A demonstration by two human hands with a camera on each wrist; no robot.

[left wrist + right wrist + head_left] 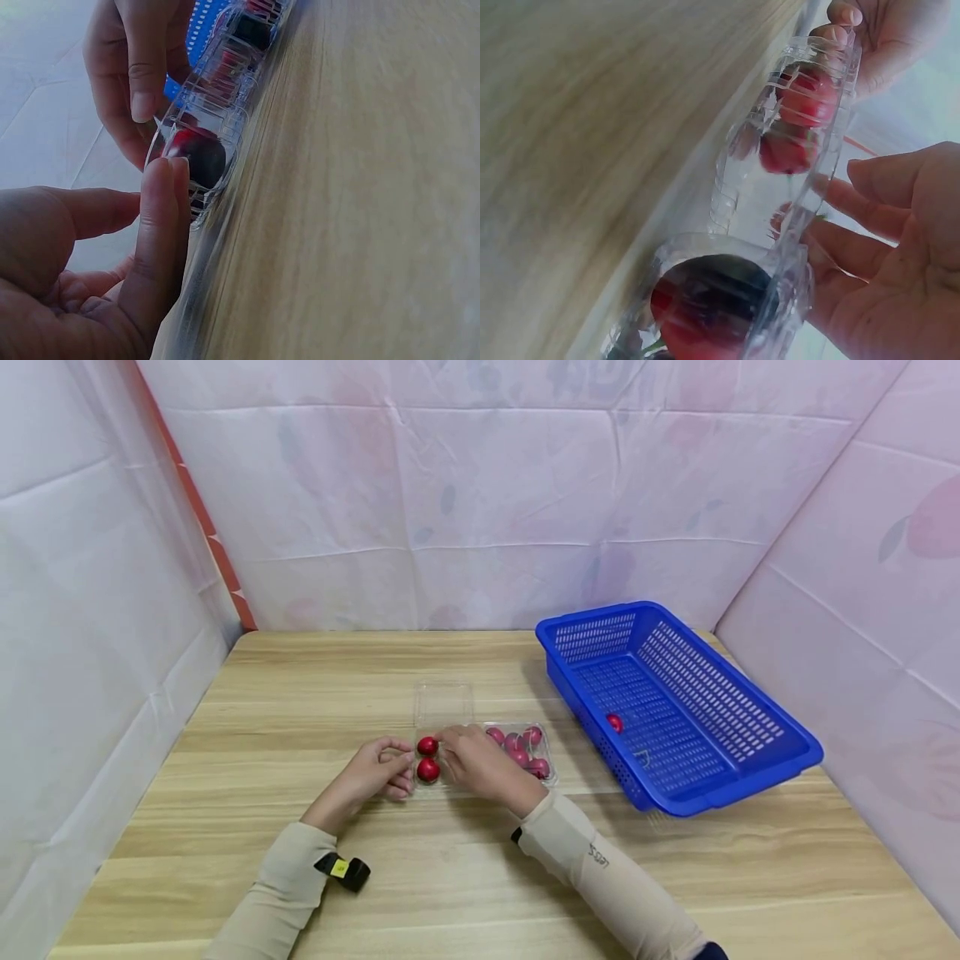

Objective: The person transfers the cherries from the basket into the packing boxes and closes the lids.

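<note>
An open clear plastic box [444, 703] lies on the table with two round red cherries [428, 769] in its left part. My left hand [380, 767] is at the box's left edge; in the left wrist view its extended fingertips [157, 176] touch or nearly touch the rim. Over the right part of the box is my right hand [480, 764], its thumb apart from the fingers. The right wrist view shows its fingertips partly hidden behind clear plastic, with no cherry plainly held. Just right of that hand sits a second clear box [551, 768] with several cherries [519, 756].
A blue plastic basket [780, 727] with slotted walls stands on the right side of the table [315, 677], one cherry [615, 722] on its floor. Pale cloth walls [510, 485] enclose the table at the back and sides.
</note>
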